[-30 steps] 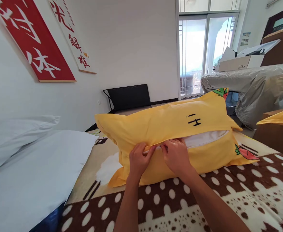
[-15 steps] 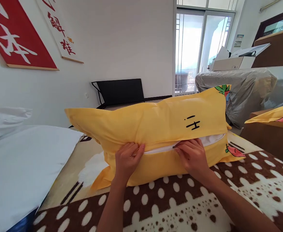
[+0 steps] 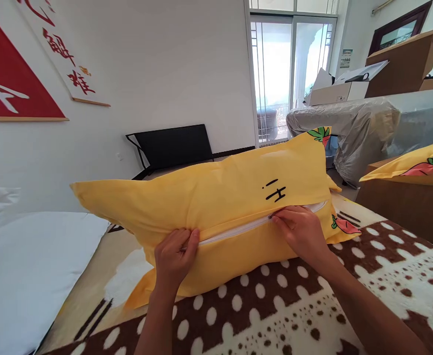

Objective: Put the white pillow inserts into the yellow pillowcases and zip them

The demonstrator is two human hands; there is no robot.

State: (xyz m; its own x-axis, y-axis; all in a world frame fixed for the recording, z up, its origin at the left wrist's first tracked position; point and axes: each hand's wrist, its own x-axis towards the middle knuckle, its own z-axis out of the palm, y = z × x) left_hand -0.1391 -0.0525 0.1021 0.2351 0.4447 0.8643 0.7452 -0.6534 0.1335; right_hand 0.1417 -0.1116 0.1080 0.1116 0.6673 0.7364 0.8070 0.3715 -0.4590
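Note:
A plump yellow pillow (image 3: pixel 216 197) with "Hi" lettering and carrot prints stands on its long edge before me, its white zipper (image 3: pixel 234 230) facing my way. My left hand (image 3: pixel 176 254) is closed on the cover fabric at the zipper's left part, thumb on top. At the dark zipper pull (image 3: pixel 271 217), my right hand (image 3: pixel 301 229) pinches with thumb and fingers. Left of the pull the zipper is closed; to its right a narrow gap shows white beneath the flap, partly hidden by my right hand.
Under the pillow lies a brown and cream patterned blanket (image 3: pixel 275 315). White pillows or bedding (image 3: pixel 35 276) lie at the left. Another yellow pillow (image 3: pixel 419 165) rests on a brown box (image 3: pixel 401 202) at the right. A plastic-covered sofa (image 3: pixel 349 118) carries cardboard boxes behind.
My right hand has drawn the zipper pull further right, away from my left hand, and the gap has shortened. The view has turned slightly right.

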